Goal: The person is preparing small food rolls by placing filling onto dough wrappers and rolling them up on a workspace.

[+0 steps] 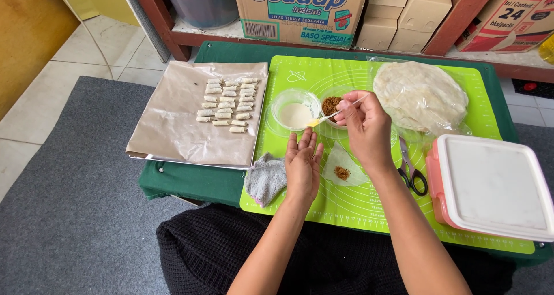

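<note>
My right hand [363,128] holds a small clear plastic spoon [326,117] by its handle, its tip between a bowl of white paste [295,109] and a bowl of brown crumbly filling [330,105]. My left hand [302,162] lies flat, fingers together, on the green silicone mat [346,208]. Just right of that hand lies a small triangular wrapper piece [341,167] with a dab of brown filling on it. A stack of round thin wrappers [420,94] rests at the mat's far right.
Brown paper on a tray [173,128] at the left carries several small rolled pastries [229,103]. A grey cloth [265,178] lies by my left wrist. Scissors [411,169] and a lidded white-and-salmon container [490,185] sit to the right. Cardboard boxes fill the shelf [184,36] behind.
</note>
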